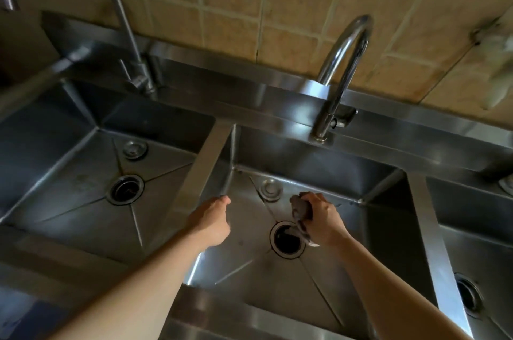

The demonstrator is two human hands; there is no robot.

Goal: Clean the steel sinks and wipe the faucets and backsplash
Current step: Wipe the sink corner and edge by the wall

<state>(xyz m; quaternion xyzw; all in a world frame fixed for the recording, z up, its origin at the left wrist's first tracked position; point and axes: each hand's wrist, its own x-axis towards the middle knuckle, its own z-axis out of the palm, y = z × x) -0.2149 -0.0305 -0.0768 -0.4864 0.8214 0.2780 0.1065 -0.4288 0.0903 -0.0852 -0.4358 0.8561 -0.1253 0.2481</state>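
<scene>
At the frame's centre, the right hand (323,217) grips a dark rag (301,214) over the middle sink (319,292) drain; the left hand (212,219), loosely curled, holds nothing. Faucets (342,67) and backsplash (249,95) above probably still await wiping.

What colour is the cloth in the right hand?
Dark grey: the crumpled cloth, gripped by the right hand over the middle steel sink, head view.
</scene>
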